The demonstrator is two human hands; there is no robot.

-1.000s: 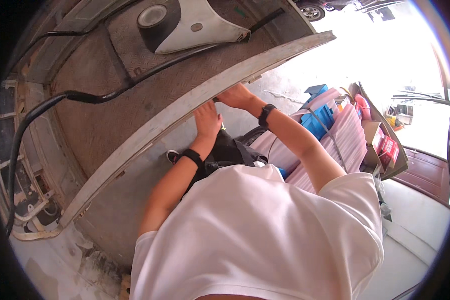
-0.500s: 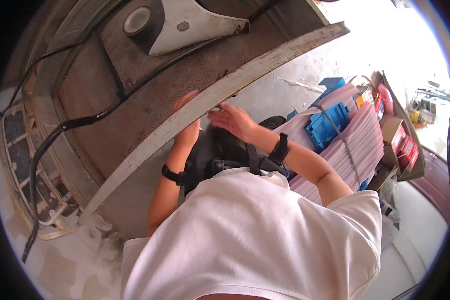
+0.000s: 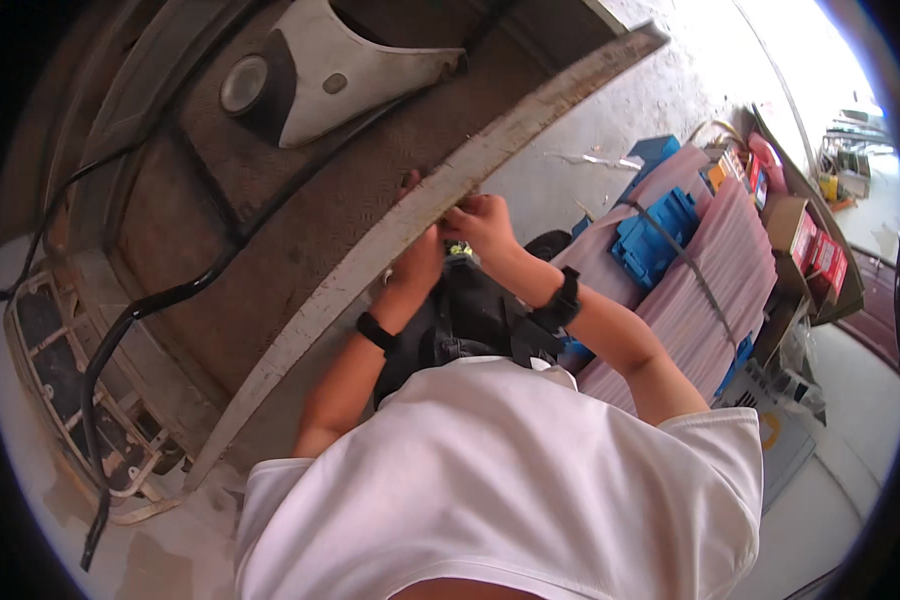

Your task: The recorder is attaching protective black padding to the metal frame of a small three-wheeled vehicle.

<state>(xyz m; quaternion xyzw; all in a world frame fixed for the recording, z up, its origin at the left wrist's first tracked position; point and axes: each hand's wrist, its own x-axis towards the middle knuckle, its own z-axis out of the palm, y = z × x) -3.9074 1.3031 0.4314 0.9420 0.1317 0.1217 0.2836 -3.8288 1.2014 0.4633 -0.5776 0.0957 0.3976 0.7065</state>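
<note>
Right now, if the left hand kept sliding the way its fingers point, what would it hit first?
Probably the long pale metal edge. The left hand already lies against it, fingers reaching over toward the brown ribbed panel behind. Depth is hard to judge here, so the panel may be further back than it looks.

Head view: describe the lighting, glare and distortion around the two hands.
Head view: fisheye bending curves the pale metal edge and leaves a black rim at the corners; the upper right is blown out by daylight glare, washing out the floor there; the left hand and right hand sit in softer shade at the edge, slightly soft, so what the fingers grip cannot be told.
</note>
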